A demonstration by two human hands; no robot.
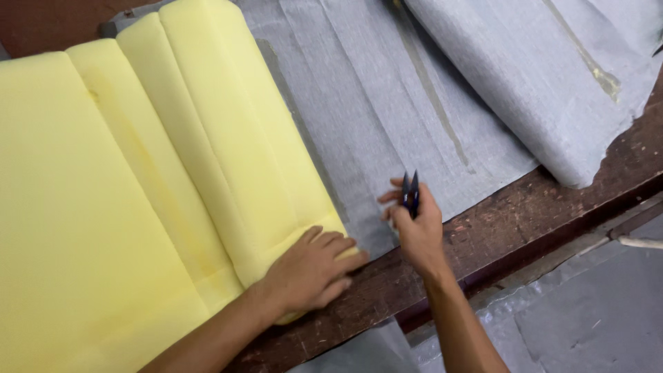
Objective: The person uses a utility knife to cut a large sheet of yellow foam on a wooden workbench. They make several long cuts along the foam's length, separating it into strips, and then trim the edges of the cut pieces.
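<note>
**Left hand pins the foam, right hand holds the snips at the fabric edge**

Nearest the camera, the left hand lies flat, fingers spread and holding nothing, pressing the corner of the yellow foam down at the near edge of the table. Just to its right, the right hand has its fingers closed around one pair of dark thread snips, blades pointing away from the person. The snips sit over the edge of the grey fabric, which runs under the foam. The foam's long axis runs away and leftward; it shows four padded ridges. Farther right lies one folded grey fabric piece.
</note>
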